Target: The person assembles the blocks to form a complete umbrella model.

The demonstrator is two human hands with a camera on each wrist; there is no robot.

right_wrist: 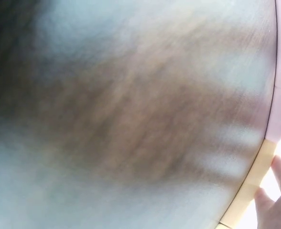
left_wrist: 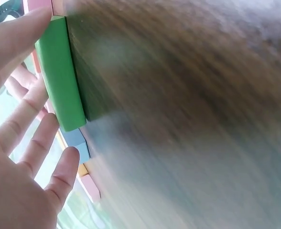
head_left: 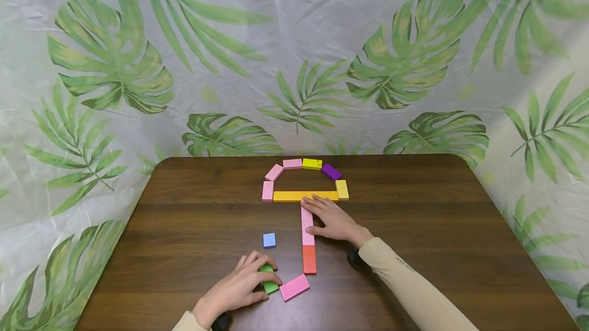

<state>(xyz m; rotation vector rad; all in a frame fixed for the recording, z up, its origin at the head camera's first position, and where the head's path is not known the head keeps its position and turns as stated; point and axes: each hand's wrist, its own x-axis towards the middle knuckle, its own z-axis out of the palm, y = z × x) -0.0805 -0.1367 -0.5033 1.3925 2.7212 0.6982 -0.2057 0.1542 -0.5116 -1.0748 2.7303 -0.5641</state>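
Note:
My left hand [head_left: 241, 282] curls around a green block [head_left: 270, 287] on the table, fingers along its far side and thumb near its close end. The left wrist view shows the block [left_wrist: 61, 76] lying along the thumb and index finger, other fingers spread. My right hand [head_left: 339, 220] rests, fingers extended, over the top of a column of pink blocks [head_left: 308, 239], fingertips at the orange bar [head_left: 289, 197]. A red block [head_left: 310, 260] ends that column. Between the hands, a loose pink block [head_left: 295, 287] lies tilted next to the green one.
A small blue block [head_left: 269, 240] lies above the left hand. Beyond the orange bar, several pink, yellow and purple blocks [head_left: 331, 171] form an arc. The brown wooden table [head_left: 193, 228] ends at a leaf-patterned cloth [head_left: 303, 34].

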